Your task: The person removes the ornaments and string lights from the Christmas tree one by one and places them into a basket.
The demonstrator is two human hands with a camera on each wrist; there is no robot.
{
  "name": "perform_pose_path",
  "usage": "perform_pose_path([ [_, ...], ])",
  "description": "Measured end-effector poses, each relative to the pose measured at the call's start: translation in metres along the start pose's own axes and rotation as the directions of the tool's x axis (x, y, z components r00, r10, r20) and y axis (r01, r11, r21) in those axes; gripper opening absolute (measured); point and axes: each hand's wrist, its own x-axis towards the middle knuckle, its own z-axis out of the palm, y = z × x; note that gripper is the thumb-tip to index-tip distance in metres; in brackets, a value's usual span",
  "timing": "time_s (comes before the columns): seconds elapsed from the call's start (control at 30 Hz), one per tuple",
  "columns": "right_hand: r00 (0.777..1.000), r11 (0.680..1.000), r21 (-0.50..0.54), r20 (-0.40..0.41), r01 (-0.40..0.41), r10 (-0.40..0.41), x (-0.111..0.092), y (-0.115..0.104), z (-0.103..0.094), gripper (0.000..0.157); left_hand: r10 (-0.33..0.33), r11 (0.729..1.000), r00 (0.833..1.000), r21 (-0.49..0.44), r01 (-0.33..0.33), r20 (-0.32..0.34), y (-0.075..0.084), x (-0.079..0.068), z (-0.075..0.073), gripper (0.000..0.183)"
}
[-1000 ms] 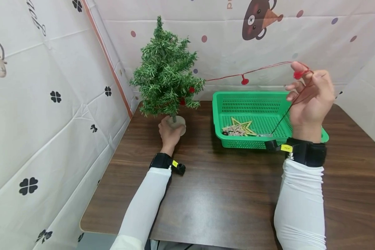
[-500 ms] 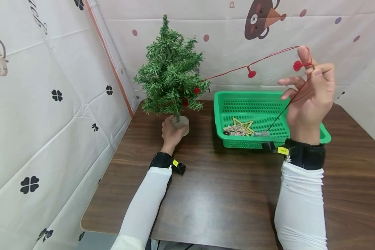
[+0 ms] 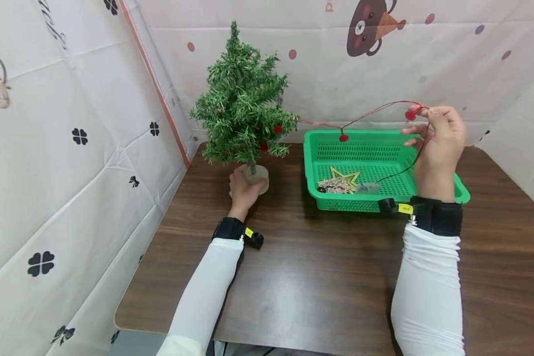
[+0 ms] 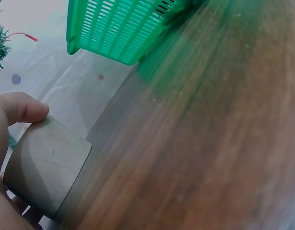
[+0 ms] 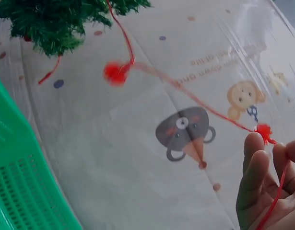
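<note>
My left hand (image 3: 244, 190) grips the round, pale base (image 3: 260, 179) of a small green artificial Christmas tree (image 3: 244, 101) at the table's back left. In the left wrist view, the thumb lies on top of the base (image 4: 49, 165). A string of red lights (image 3: 343, 138) with red blossom-like bulbs runs from the tree's right side to my right hand (image 3: 440, 143). Thumb and index finger pinch its cord beside a red bulb (image 5: 264, 132), the other fingers spread loosely. From there, a dark wire drops to a clear case (image 3: 367, 188) in the green basket.
The green plastic basket (image 3: 316, 201) stands right of the tree, below my right hand. Inside lie a gold star (image 3: 349, 179) and a glittery pale ornament (image 3: 333, 186). Behind is a printed cloth wall (image 3: 320, 74). Brown wooden tabletop (image 3: 311, 262) stretches in front.
My right hand rises a little, then lowers toward the basket; the light string now sags more, and the wire to the case hangs slacker. The treetop has shifted slightly right. My left hand keeps its grip.
</note>
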Motion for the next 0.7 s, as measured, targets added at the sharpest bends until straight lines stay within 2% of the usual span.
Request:
perform_pose_path([
  [0.07,1.000,0.995,-0.095,-0.012,-0.019,0.018,0.002,-0.001,-0.005,0.016,0.004,1.000,1.000,0.006,-0.004,-0.001,0.001,0.000,0.000,0.074],
  [0.1,1.000,0.983,-0.180,-0.012,-0.028,0.026,0.002,-0.001,-0.007,0.016,0.005,1.000,1.000,0.007,-0.005,-0.001,0.001,0.000,0.000,0.074],
  [0.13,0.999,0.958,-0.284,-0.012,-0.041,0.039,0.003,-0.001,-0.011,0.016,0.005,1.000,1.000,0.008,-0.005,-0.001,0.001,0.000,0.000,0.074],
  [0.17,0.999,0.915,-0.401,-0.009,-0.052,0.052,0.004,-0.001,-0.014,0.017,0.006,1.000,1.000,0.009,-0.006,-0.001,0.001,0.000,0.000,0.075],
  [0.2,0.998,0.853,-0.519,-0.003,-0.060,0.068,0.004,-0.001,-0.018,0.017,0.005,1.000,1.000,0.009,-0.005,-0.001,0.001,0.000,0.000,0.075],
  [0.27,0.993,0.681,-0.731,0.031,-0.054,0.111,0.005,0.000,-0.025,0.022,0.004,1.000,1.000,0.009,-0.004,-0.002,0.000,0.000,0.000,0.076],
  [0.3,0.989,0.582,-0.813,0.054,-0.037,0.138,0.006,0.001,-0.029,0.026,0.004,1.000,1.000,0.008,-0.004,-0.001,0.000,0.000,0.000,0.076],
  [0.37,0.966,0.419,-0.908,0.108,-0.001,0.234,0.008,0.003,-0.037,0.036,0.006,1.000,1.000,0.008,-0.006,-0.002,0.000,0.000,0.000,0.076],
  [0.43,0.913,0.292,-0.955,0.160,0.048,0.375,0.010,0.005,-0.045,0.047,0.009,1.000,1.000,0.007,-0.009,-0.003,0.000,0.000,0.000,0.075],
  [0.47,0.876,0.238,-0.968,0.180,0.078,0.447,0.011,0.006,-0.048,0.051,0.010,1.000,1.000,0.006,-0.010,-0.003,0.000,0.000,0.000,0.075],
  [0.5,0.834,0.202,-0.974,0.193,0.101,0.516,0.012,0.008,-0.051,0.052,0.010,1.000,1.000,0.006,-0.010,-0.004,0.000,0.000,0.000,0.075],
  [0.57,0.757,0.151,-0.978,0.207,0.143,0.620,0.013,0.013,-0.054,0.050,0.010,1.000,1.000,0.008,-0.010,-0.005,0.000,0.000,0.000,0.074],
  [0.6,0.730,0.128,-0.978,0.208,0.164,0.651,0.013,0.016,-0.055,0.048,0.009,1.000,1.000,0.008,-0.009,-0.005,0.000,0.000,0.001,0.074],
  [0.63,0.711,0.114,-0.977,0.211,0.182,0.671,0.013,0.019,-0.054,0.045,0.010,1.000,1.000,0.009,-0.010,-0.006,0.000,0.000,0.001,0.074],
  [0.7,0.689,0.098,-0.974,0.214,0.204,0.692,0.013,0.026,-0.052,0.042,0.011,1.000,1.000,0.011,-0.011,-0.008,0.001,0.000,0.001,0.074],
])
